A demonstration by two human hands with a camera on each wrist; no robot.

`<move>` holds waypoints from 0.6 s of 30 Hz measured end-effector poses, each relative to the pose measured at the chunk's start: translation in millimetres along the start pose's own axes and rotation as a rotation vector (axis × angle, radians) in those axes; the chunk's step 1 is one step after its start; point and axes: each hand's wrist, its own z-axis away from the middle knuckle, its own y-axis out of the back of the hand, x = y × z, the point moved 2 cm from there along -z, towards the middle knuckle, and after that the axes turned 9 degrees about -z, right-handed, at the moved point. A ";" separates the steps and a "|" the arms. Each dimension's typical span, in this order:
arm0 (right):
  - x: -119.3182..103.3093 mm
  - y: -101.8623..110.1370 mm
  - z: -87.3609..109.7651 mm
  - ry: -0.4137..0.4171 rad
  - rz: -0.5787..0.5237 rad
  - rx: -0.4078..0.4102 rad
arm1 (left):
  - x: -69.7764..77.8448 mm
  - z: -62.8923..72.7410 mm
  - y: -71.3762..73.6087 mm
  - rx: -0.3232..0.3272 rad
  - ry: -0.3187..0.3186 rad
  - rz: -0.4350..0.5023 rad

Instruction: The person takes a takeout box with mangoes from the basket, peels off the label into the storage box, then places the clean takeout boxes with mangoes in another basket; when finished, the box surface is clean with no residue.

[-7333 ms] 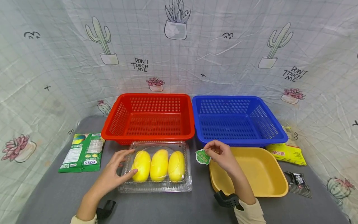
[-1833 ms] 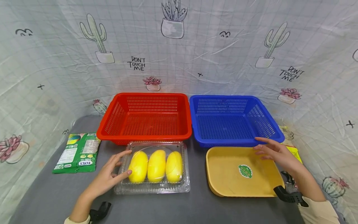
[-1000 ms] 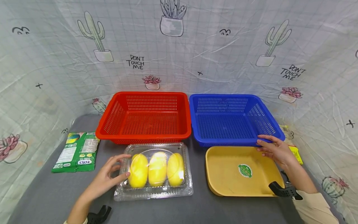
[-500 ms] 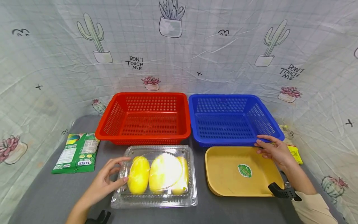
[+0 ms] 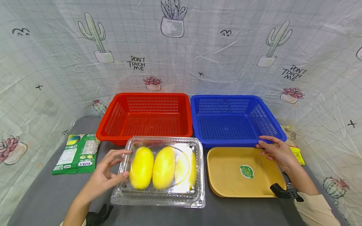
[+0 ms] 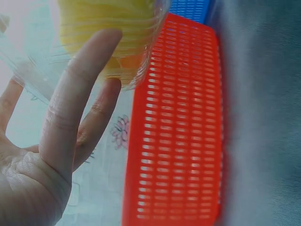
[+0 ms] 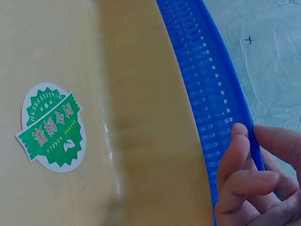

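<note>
My left hand [image 5: 104,175] grips the left edge of a clear plastic clamshell box [image 5: 158,202], raised off the table and tilted. Three yellow oval fruits [image 5: 142,169], mango-like, lie inside under glare from the lid. In the left wrist view the fingers [image 6: 77,89] overlap the box's side. At right, my right hand [image 5: 280,153] pinches the front rim of a blue slotted basket [image 5: 226,143] between thumb and forefinger. Just below that hand is a yellow tray [image 5: 223,188], with a round green-and-white sticker [image 7: 51,127] flat on its floor.
A red slotted basket [image 5: 144,138] stands behind the box, beside the blue one. At far left lies a green snack bag [image 5: 77,153]. Part of a yellow packet [image 5: 297,155] shows beyond my right hand. A printed white cloth [image 5: 181,62] hangs at the back.
The sticker went from my right hand into the yellow tray, and that hand moved right to the blue rim. My left hand has lifted the box with the fruits off the table and tilted it.
</note>
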 end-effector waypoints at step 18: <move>-1.3 1.5 -0.8 -0.014 0.076 0.017 | 12.8 -28.7 7.7 0.030 -0.086 -0.030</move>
